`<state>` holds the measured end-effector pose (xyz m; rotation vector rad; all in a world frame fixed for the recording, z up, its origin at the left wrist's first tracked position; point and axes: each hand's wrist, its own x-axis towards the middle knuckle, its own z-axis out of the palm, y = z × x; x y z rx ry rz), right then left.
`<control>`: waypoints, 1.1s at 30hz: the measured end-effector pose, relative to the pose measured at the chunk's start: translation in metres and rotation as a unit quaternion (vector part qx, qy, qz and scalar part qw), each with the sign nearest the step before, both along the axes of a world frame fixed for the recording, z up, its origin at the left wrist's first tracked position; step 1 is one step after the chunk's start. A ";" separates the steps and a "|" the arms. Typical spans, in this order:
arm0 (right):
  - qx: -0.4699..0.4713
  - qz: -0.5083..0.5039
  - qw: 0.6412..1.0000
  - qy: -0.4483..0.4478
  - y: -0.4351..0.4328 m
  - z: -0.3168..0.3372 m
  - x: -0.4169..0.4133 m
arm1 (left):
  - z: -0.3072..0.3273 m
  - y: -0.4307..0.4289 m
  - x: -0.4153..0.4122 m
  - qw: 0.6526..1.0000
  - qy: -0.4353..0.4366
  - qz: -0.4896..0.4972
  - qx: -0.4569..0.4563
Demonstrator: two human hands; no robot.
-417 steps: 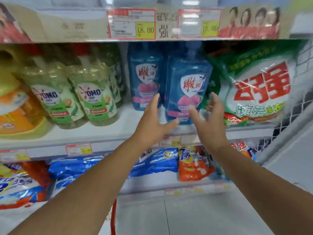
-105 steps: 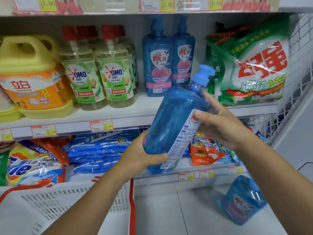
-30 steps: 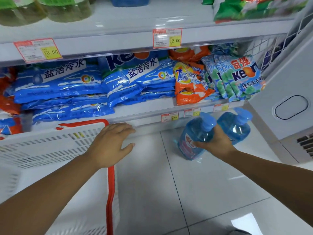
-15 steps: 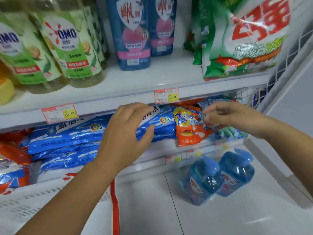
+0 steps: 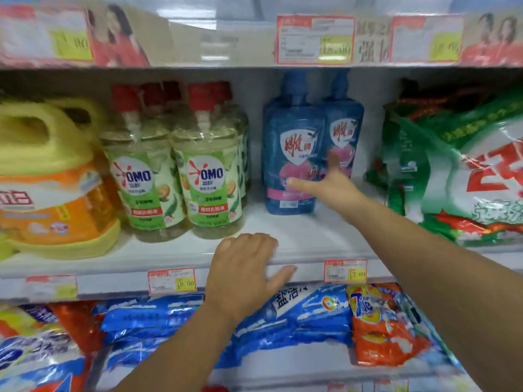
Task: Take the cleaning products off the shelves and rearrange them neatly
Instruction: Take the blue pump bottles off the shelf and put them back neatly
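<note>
Two blue pump bottles stand on the middle shelf [image 5: 311, 239]: a front blue bottle [image 5: 288, 137] and a second blue bottle [image 5: 346, 128] just behind and to its right. My right hand [image 5: 329, 186] reaches in with fingers spread, thumb against the front bottle's pink label and a finger up along the second bottle; it grips neither. My left hand [image 5: 243, 267] rests on the shelf's front edge, fingers curled over the lip and thumb stretched right.
Green-labelled OMO bottles [image 5: 209, 176] with red pumps stand left of the blue ones, then a yellow jug [image 5: 45, 176]. A big green detergent bag [image 5: 464, 171] fills the right. Blue detergent bags [image 5: 283, 315] and an orange bag [image 5: 379, 323] lie on the lower shelf.
My view has risen from the floor and lower shelf to the middle shelf. My right hand moved up to the blue bottles; my left rose from the blue bags onto the shelf edge.
</note>
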<state>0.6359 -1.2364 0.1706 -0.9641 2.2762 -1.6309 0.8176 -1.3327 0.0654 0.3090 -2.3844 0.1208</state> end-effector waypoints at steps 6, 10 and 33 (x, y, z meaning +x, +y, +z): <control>-0.066 -0.063 0.996 0.003 -0.031 -0.005 -0.007 | -0.010 -0.007 -0.006 0.997 0.047 -0.010 -0.054; -0.019 -0.048 0.999 -0.004 -0.024 -0.008 -0.007 | -0.011 -0.008 -0.007 0.996 0.058 -0.018 -0.061; -0.082 0.099 0.974 -0.184 0.124 -0.007 0.148 | 0.047 0.064 0.073 0.618 -0.019 -0.295 0.729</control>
